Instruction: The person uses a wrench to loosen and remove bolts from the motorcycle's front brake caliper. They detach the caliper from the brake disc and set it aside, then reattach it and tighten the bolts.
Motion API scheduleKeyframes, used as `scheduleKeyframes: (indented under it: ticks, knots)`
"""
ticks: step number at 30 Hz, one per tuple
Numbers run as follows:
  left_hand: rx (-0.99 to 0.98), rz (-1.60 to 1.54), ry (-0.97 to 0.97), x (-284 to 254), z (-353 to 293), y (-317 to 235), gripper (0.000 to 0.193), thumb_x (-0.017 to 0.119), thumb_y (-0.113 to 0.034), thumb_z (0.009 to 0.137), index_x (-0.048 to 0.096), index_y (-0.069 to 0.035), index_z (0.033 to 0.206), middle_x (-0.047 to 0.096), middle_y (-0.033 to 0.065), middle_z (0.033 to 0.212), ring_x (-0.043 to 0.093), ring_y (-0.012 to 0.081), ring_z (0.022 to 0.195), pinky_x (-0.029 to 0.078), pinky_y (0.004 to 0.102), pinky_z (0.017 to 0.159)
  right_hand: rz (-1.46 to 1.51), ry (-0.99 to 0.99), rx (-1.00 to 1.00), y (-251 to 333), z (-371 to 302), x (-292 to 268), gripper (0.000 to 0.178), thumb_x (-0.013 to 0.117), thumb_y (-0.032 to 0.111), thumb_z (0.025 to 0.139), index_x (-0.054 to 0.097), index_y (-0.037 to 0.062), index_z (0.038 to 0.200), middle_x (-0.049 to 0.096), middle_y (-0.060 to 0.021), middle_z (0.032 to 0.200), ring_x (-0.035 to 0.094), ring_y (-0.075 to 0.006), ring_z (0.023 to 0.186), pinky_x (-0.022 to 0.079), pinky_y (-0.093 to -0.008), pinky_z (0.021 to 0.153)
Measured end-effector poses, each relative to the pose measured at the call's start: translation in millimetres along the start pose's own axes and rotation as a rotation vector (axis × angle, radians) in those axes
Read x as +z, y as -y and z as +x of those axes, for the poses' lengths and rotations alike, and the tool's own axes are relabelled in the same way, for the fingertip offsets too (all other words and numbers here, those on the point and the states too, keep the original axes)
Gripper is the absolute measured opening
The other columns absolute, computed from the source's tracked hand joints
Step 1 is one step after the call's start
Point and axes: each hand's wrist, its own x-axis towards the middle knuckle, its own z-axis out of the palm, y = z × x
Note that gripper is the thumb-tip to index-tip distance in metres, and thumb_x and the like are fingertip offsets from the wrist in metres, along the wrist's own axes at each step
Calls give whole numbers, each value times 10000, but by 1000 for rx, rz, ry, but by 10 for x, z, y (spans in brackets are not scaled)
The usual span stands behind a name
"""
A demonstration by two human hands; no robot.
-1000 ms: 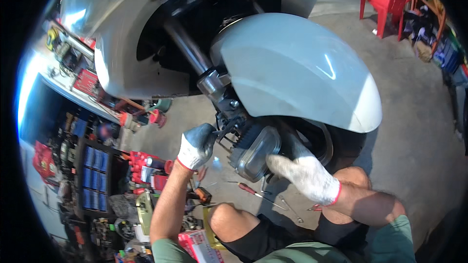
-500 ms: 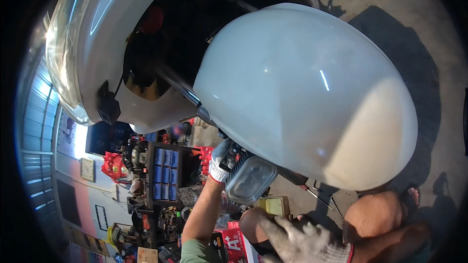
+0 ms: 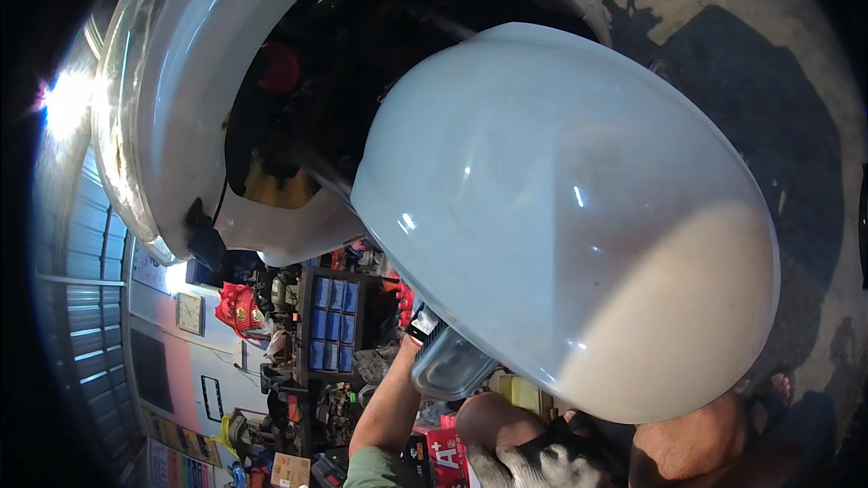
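A large glossy white front fender (image 3: 561,217) of a motorbike or scooter fills the middle of the view. My left hand (image 3: 421,323), in a white work glove, reaches behind the fender's lower left edge, and its fingers are hidden there. Beside that wrist a clear plastic box (image 3: 452,370) tilts under the same edge, partly covered. My right hand (image 3: 542,468), in a grey-white knit glove, is low between my knees, cut by the bottom border. Its fingers look slightly apart, with nothing visible in them.
The white front body (image 3: 194,90) with its clear headlight arches at upper left over a dark cavity. A rack of blue drawers (image 3: 333,321) and cluttered shelves stand at left. A red printed box (image 3: 446,461) and a yellow tray (image 3: 519,392) sit near my legs.
My left hand has gone further behind the fender and shows less. The fender now covers more of the plastic box and the tools on the floor. My right hand has dropped lower.
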Motion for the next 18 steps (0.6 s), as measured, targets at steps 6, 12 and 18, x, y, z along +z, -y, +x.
scheduleKeyframes:
  ticks: [6,12,18]
  knots:
    - [22,-24,57,-16,14,-16,237,587,-77,952,667,10,1158,732,157,1023,726,284,938,567,355,794,-27,45,80,36,53,66,664,669,390,898,479,31,1423,614,-212,1295,677,-449,1008,562,-498,853]
    - [-104,-433,-129,154,-416,10,289,626,-159,897,655,19,1122,679,153,892,677,297,802,537,377,741,-27,-232,298,3,238,66,442,741,224,837,601,-27,1172,646,-235,977,667,-411,789,552,-482,700]
    - [26,-435,-257,323,-457,-487,176,493,-117,982,591,22,940,578,193,744,565,328,655,466,390,637,-286,-558,200,-288,394,139,353,730,83,837,629,-26,1157,634,-263,1082,643,-427,961,544,-471,827]
